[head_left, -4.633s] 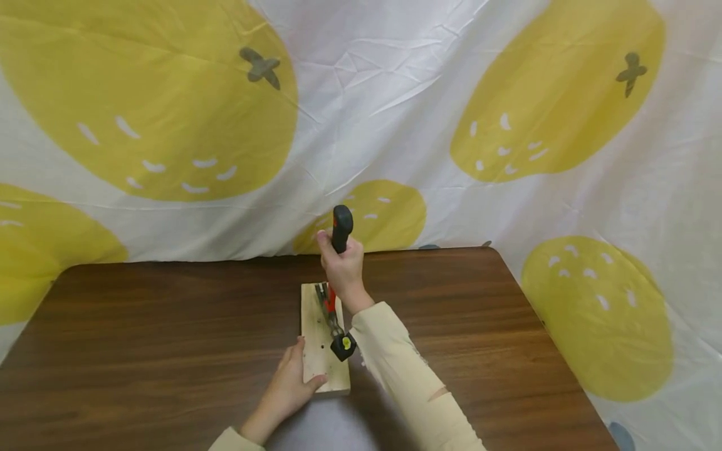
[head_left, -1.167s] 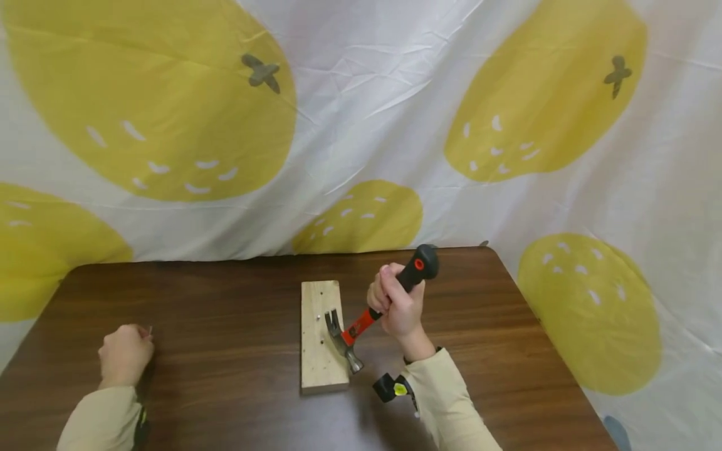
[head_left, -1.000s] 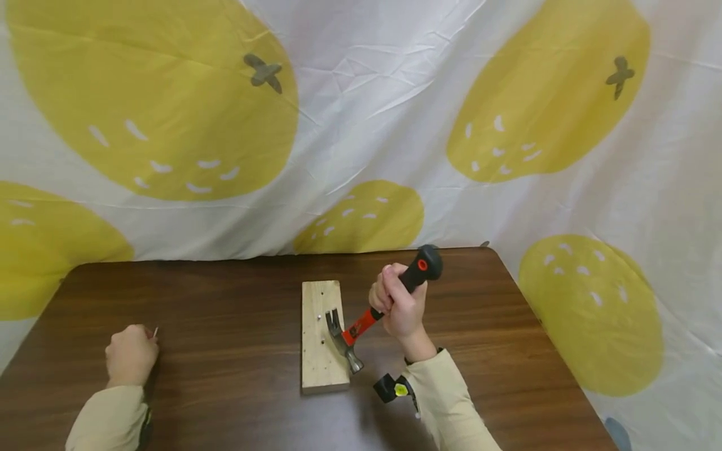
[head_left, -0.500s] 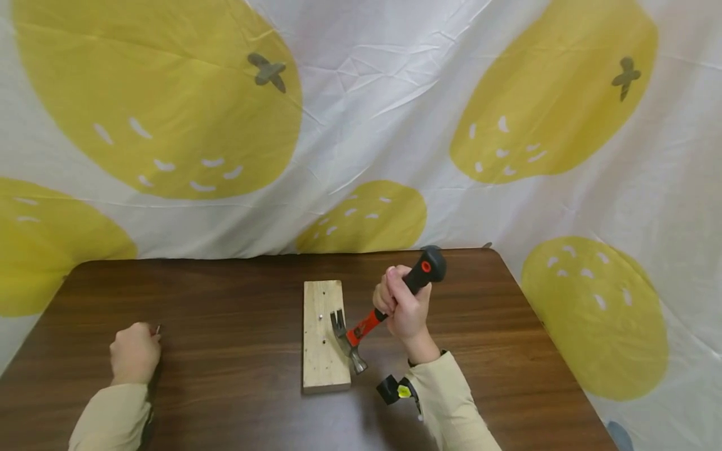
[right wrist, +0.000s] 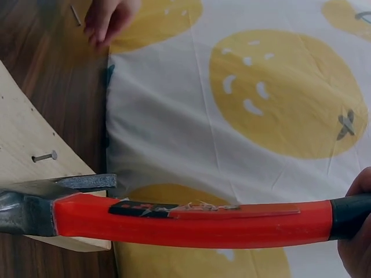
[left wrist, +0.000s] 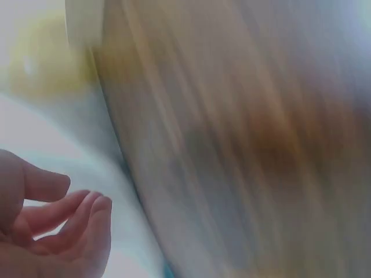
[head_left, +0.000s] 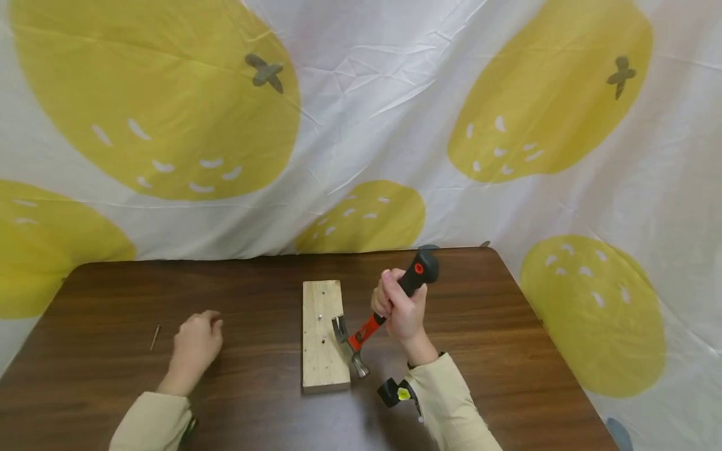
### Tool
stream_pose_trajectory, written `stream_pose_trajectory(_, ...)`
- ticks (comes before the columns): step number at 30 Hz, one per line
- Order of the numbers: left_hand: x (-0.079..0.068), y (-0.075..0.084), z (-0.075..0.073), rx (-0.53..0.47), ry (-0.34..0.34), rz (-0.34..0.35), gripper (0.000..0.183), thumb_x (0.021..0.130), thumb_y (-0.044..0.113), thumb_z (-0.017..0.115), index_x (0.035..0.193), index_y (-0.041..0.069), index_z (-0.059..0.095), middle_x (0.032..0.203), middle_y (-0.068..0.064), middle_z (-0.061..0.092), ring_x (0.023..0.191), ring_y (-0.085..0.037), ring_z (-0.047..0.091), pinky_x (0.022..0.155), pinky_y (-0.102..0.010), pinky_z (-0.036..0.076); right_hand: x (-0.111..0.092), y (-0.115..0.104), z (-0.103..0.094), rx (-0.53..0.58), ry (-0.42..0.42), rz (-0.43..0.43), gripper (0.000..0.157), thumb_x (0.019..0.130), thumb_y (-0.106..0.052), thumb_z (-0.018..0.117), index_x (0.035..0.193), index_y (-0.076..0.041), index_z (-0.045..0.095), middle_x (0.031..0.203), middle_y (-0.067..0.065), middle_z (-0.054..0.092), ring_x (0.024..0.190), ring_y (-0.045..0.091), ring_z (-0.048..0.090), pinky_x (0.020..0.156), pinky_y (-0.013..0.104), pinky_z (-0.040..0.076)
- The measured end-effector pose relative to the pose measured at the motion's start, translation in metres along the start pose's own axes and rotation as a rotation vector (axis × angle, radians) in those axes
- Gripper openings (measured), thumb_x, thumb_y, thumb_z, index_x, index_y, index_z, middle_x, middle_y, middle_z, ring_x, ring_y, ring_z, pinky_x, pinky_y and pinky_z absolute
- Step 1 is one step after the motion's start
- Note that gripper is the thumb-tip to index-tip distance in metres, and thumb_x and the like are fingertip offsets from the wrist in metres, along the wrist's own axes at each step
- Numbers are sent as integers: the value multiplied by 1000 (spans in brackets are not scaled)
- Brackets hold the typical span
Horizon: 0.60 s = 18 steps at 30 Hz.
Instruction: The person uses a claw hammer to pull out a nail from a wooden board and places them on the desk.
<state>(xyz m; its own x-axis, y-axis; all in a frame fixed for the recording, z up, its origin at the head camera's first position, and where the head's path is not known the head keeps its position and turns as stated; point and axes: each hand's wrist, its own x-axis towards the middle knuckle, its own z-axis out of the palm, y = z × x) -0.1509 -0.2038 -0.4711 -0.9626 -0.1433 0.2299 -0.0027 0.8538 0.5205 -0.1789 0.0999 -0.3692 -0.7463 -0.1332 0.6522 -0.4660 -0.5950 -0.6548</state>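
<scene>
My right hand [head_left: 402,307] grips a claw hammer [head_left: 363,332] by its black handle, the red shaft slanting down. The hammer's steel head overlaps the right edge of a pale wooden board [head_left: 327,366] in the head view. A nail [right wrist: 44,156] sticks up from the board in the right wrist view, and small dark holes mark the wood. My left hand [head_left: 197,341] is left of the board, fingers loosely curled; in the left wrist view its fingers [left wrist: 99,223] hold nothing. A loose nail [head_left: 155,337] lies on the table to the left of that hand.
The board lies lengthwise on a brown wood-grain table [head_left: 254,300]. A white cloth with yellow fruit print [head_left: 366,125] hangs behind the table and along its right side. A black wrist camera [head_left: 389,393] sits below the right forearm.
Earlier my left hand steadied the board while the hammer's claw lay over it. The hammer has since shifted right. My left hand carried a nail left, released it on the table and moved back rightward.
</scene>
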Motion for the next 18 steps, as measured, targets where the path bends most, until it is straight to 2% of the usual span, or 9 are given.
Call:
stream_pose_trajectory(4,-12,38,30,-105,-119,87,22,85,4,55,100,-12,59,88,-26,61,82,-40,60,66,-49,50,-2,1,0,-7,0,26,32,89,6,33,61,-7,39,45,2,23,32,14,18,29,27,13)
stream_pose_trajectory(8,-22,65,52,-199,-234,101,34,84,9,61,107,-16,55,93,-25,61,81,-32,63,69,-42,52,-3,5,0,-3,7,60,33,92,3,35,63,-10,43,45,2,22,33,14,16,30,27,11)
stream_pose_trajectory(13,-26,83,65,-343,-356,69,46,80,7,66,114,-19,48,104,-32,56,80,-30,65,68,-36,54,-1,10,3,-29,58,129,32,92,-2,41,62,-12,44,44,-1,24,33,14,16,30,28,10)
stream_pose_trajectory(18,-26,88,69,-410,-391,54,45,78,1,66,114,-18,48,110,-36,53,80,-32,65,64,-33,54,7,16,7,-60,159,199,31,90,-4,45,61,-14,43,42,-8,29,33,8,19,32,28,10)
